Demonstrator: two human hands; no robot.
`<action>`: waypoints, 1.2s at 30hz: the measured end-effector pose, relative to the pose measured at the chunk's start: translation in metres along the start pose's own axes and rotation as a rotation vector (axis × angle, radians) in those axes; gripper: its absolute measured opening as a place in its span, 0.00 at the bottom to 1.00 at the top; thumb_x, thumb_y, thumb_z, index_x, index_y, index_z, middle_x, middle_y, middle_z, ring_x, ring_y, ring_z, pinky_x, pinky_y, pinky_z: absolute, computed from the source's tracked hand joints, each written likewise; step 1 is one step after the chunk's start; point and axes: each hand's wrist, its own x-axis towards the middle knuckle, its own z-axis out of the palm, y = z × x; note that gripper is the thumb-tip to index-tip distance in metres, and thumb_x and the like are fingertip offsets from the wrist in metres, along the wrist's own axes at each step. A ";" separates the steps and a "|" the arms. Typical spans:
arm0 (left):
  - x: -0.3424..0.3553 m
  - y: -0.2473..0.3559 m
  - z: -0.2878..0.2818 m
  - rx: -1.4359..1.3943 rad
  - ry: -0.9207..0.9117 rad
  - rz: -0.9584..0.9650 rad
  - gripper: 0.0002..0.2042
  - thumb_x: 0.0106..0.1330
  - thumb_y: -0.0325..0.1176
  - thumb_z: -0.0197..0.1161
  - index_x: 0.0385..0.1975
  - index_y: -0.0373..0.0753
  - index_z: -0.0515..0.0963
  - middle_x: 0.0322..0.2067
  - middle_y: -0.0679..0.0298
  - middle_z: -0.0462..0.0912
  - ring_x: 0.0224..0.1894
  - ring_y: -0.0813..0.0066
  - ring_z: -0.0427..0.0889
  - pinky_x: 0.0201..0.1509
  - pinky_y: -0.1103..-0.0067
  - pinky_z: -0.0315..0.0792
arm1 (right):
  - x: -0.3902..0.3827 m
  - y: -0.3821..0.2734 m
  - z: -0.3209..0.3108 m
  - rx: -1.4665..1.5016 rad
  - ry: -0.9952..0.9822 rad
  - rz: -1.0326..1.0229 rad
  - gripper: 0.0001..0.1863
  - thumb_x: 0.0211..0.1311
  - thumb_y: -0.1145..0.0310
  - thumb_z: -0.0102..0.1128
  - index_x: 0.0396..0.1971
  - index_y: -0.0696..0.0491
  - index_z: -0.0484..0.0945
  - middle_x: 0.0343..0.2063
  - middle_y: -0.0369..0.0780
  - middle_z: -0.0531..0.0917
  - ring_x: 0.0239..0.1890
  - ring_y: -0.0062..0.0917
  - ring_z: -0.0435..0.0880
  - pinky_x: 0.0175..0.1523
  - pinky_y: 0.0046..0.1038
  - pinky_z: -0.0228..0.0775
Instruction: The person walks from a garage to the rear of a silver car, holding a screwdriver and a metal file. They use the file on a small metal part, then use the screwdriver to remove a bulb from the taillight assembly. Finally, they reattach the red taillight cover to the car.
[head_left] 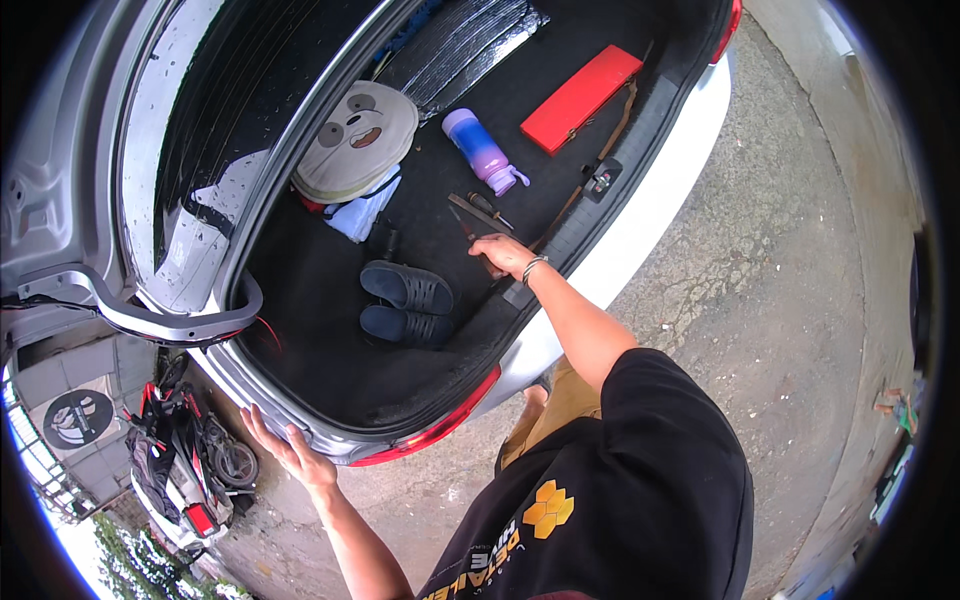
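My right hand (503,256) reaches into the open car trunk, fingers closed round a slim rusty-brown tool (461,222). One end of it sticks out past my fingers; its exact kind is hard to make out. Just beyond lie a screwdriver (490,211) with a dark handle and a flat brownish bar (478,214), both on the dark trunk floor (320,300). My left hand (288,452) is in the air beside the bumper's left corner, fingers spread and holding nothing. A pair of dark blue shoes (406,288) sits left of my right hand.
Further in lie a purple-blue bottle (482,150), a red box (580,98), a round cushion with a cartoon face (360,140) and a silver folded sunshade (465,60). The trunk latch (603,178) is on the near sill. The raised tailgate (180,290) is at left, with a motorcycle (185,455) behind.
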 end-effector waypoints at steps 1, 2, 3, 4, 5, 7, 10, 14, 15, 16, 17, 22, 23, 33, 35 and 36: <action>-0.003 -0.004 -0.005 0.056 0.015 0.016 0.33 0.77 0.51 0.49 0.73 0.34 0.56 0.75 0.48 0.50 0.78 0.51 0.46 0.78 0.56 0.41 | -0.045 -0.006 0.007 0.129 0.017 -0.038 0.11 0.64 0.61 0.60 0.26 0.52 0.79 0.20 0.33 0.76 0.21 0.18 0.72 0.27 0.25 0.60; -0.005 -0.002 -0.010 0.237 0.056 0.044 0.32 0.77 0.51 0.48 0.73 0.35 0.57 0.75 0.47 0.52 0.78 0.49 0.46 0.77 0.53 0.41 | -0.086 -0.011 0.016 0.258 0.044 -0.089 0.10 0.63 0.64 0.60 0.23 0.51 0.77 0.18 0.30 0.73 0.18 0.14 0.67 0.24 0.23 0.55; -0.006 0.012 -0.011 0.380 0.149 -0.002 0.32 0.77 0.52 0.48 0.73 0.36 0.59 0.74 0.47 0.52 0.77 0.47 0.47 0.76 0.49 0.41 | -0.111 0.003 0.011 0.250 0.019 -0.195 0.09 0.64 0.64 0.60 0.25 0.51 0.77 0.18 0.30 0.73 0.18 0.14 0.69 0.24 0.23 0.58; -0.010 0.024 -0.014 0.446 0.219 0.027 0.32 0.77 0.52 0.49 0.72 0.37 0.59 0.74 0.47 0.51 0.77 0.47 0.47 0.74 0.47 0.42 | -0.152 0.000 0.018 0.201 0.043 -0.226 0.10 0.64 0.63 0.60 0.27 0.51 0.77 0.18 0.30 0.73 0.20 0.13 0.70 0.26 0.23 0.60; -0.016 0.042 -0.022 0.482 0.276 0.128 0.32 0.77 0.51 0.51 0.71 0.36 0.60 0.74 0.46 0.52 0.76 0.48 0.49 0.74 0.50 0.45 | -0.193 -0.002 0.028 0.140 0.110 -0.303 0.10 0.65 0.62 0.59 0.27 0.51 0.76 0.20 0.29 0.74 0.21 0.13 0.70 0.27 0.23 0.62; -0.051 0.085 -0.030 0.079 0.344 0.356 0.31 0.77 0.48 0.52 0.71 0.34 0.59 0.67 0.47 0.64 0.70 0.54 0.63 0.70 0.62 0.59 | -0.247 0.010 0.056 0.066 0.138 -0.456 0.13 0.64 0.60 0.59 0.27 0.54 0.75 0.22 0.31 0.75 0.27 0.17 0.73 0.35 0.25 0.66; -0.142 0.105 0.003 -1.167 -0.249 -0.102 0.25 0.77 0.47 0.52 0.65 0.35 0.65 0.53 0.57 0.77 0.58 0.64 0.74 0.63 0.66 0.65 | -0.328 0.006 0.109 -0.135 -0.062 -0.535 0.14 0.64 0.59 0.58 0.29 0.56 0.75 0.25 0.35 0.78 0.31 0.18 0.77 0.38 0.29 0.70; -0.189 0.141 0.044 -1.936 -0.958 -0.930 0.25 0.76 0.53 0.50 0.61 0.41 0.69 0.58 0.59 0.75 0.61 0.63 0.74 0.64 0.63 0.70 | -0.394 0.028 0.171 -0.721 0.069 -1.037 0.18 0.58 0.59 0.57 0.30 0.63 0.74 0.32 0.50 0.78 0.38 0.45 0.80 0.44 0.42 0.71; -0.196 0.127 0.063 -1.993 -0.985 -0.996 0.25 0.75 0.52 0.51 0.61 0.39 0.70 0.57 0.60 0.75 0.61 0.64 0.74 0.65 0.64 0.70 | -0.398 0.038 0.184 -0.788 0.110 -1.058 0.18 0.57 0.60 0.57 0.30 0.63 0.74 0.32 0.50 0.77 0.38 0.46 0.79 0.45 0.43 0.71; -0.203 0.110 0.087 -2.041 -1.017 -1.068 0.25 0.75 0.51 0.51 0.60 0.37 0.70 0.57 0.60 0.75 0.61 0.65 0.75 0.67 0.65 0.70 | -0.401 0.051 0.195 -0.850 0.156 -1.075 0.17 0.57 0.60 0.57 0.29 0.63 0.74 0.31 0.49 0.76 0.39 0.46 0.78 0.46 0.44 0.70; -0.206 0.106 0.087 -1.993 -1.029 -1.058 0.24 0.75 0.50 0.51 0.59 0.38 0.70 0.57 0.60 0.76 0.61 0.66 0.75 0.67 0.66 0.70 | -0.406 0.062 0.201 -0.871 0.193 -1.124 0.17 0.57 0.60 0.57 0.30 0.63 0.73 0.32 0.50 0.76 0.39 0.47 0.78 0.47 0.43 0.70; -0.213 0.096 0.093 -1.783 -1.036 -0.990 0.21 0.74 0.47 0.54 0.57 0.38 0.71 0.55 0.61 0.77 0.60 0.67 0.76 0.66 0.68 0.72 | -0.403 0.088 0.213 -0.770 0.334 -1.155 0.17 0.57 0.61 0.55 0.29 0.64 0.74 0.31 0.51 0.75 0.38 0.49 0.77 0.48 0.44 0.69; -0.214 0.092 0.100 -1.951 -1.227 -0.965 0.19 0.73 0.46 0.56 0.55 0.41 0.72 0.52 0.62 0.78 0.58 0.69 0.77 0.64 0.68 0.74 | -0.407 0.083 0.216 -0.679 0.309 -1.080 0.18 0.58 0.60 0.55 0.29 0.64 0.74 0.31 0.51 0.76 0.39 0.50 0.78 0.48 0.45 0.69; -0.214 0.157 0.096 -1.814 -0.922 -1.255 0.09 0.75 0.40 0.50 0.44 0.43 0.71 0.39 0.68 0.74 0.41 0.74 0.77 0.46 0.73 0.76 | -0.404 0.063 0.182 -0.330 0.264 -1.127 0.15 0.60 0.61 0.55 0.28 0.61 0.73 0.23 0.47 0.78 0.30 0.36 0.81 0.38 0.36 0.71; -0.202 0.106 0.113 -1.882 -1.173 -1.125 0.09 0.76 0.38 0.48 0.44 0.40 0.71 0.37 0.67 0.73 0.36 0.74 0.74 0.41 0.75 0.73 | -0.422 0.045 0.167 -0.197 0.144 -1.033 0.13 0.61 0.62 0.54 0.31 0.59 0.72 0.22 0.43 0.78 0.26 0.31 0.80 0.35 0.35 0.72; -0.199 0.089 0.121 -1.903 -1.314 -1.069 0.09 0.77 0.37 0.48 0.45 0.39 0.71 0.36 0.67 0.73 0.33 0.75 0.72 0.38 0.75 0.72 | -0.433 0.042 0.156 -0.129 0.099 -0.976 0.12 0.62 0.62 0.54 0.33 0.57 0.71 0.21 0.41 0.77 0.24 0.29 0.80 0.33 0.34 0.72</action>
